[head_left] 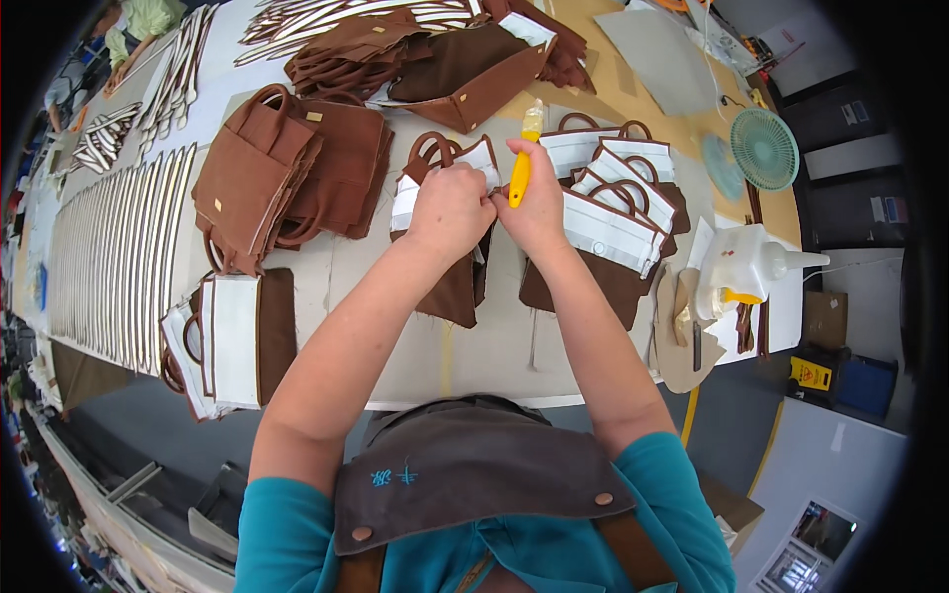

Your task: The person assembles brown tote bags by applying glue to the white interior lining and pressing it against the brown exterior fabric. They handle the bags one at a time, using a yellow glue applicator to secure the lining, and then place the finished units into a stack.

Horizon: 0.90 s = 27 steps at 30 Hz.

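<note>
Far left on the worktable (494, 346), long rows of cream-and-brown strips (114, 257) lie side by side, and nearer the table edge sits a short pile of white-lined brown bag pieces (232, 341). Beyond them is a heap of finished brown felt handbags (287, 168) with their handles folded over. At the middle, the left hand (450, 212) is closed in a fist over the upper edge of a brown bag with white lining (457, 262), fingers curled tight and gripping the white rim just below its looped handle, so the piece lies flat on the table directly in front of the person. Touching it on the right, the right hand (536, 208) has its fingers wrapped around a yellow-handled brush (524, 158), bristles pointing up and away from the bag. Right of the hands lies a fanned stack of white-lined bags (618, 212), then a white glue bottle (746, 262) and a small green fan (764, 148). The step in hand looks like brushing adhesive along the lining edge; the next move would call for tipping the bristles down onto that rim while the left hand keeps it steady.
</note>
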Tool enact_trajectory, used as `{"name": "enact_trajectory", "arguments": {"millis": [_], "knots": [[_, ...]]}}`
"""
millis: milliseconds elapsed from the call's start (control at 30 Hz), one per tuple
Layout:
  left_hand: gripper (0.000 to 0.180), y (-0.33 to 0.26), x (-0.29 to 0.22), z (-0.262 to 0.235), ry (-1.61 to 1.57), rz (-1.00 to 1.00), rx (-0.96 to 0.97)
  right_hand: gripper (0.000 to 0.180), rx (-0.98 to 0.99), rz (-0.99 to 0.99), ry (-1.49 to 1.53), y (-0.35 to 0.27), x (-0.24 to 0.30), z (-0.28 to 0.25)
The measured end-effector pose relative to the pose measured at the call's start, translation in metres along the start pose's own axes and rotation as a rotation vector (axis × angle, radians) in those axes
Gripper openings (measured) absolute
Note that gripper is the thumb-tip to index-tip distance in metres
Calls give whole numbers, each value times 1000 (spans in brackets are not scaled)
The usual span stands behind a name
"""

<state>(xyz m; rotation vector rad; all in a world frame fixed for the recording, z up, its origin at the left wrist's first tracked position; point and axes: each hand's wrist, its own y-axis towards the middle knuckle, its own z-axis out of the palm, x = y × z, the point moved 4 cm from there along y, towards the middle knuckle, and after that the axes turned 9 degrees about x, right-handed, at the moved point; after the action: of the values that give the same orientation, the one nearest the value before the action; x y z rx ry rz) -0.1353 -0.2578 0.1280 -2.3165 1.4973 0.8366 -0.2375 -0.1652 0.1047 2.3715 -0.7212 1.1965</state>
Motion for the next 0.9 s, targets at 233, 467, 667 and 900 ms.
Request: {"name": "enact_trajectory", "arguments": {"millis": [233,467,667,900], "knots": [[8,3,3,11,-48,-6,38,66,-122,-42,-68,-10,-10,-8],[11,5,4,13,-89,-71,145,21,-156,28,621,-23,40,-107],[9,9,1,10,-70,-66,165,24,81,186,475,-25,41,-92],[13,14,2,6,-123,-112,215,21,203,159,299,-9,41,-95]]}}
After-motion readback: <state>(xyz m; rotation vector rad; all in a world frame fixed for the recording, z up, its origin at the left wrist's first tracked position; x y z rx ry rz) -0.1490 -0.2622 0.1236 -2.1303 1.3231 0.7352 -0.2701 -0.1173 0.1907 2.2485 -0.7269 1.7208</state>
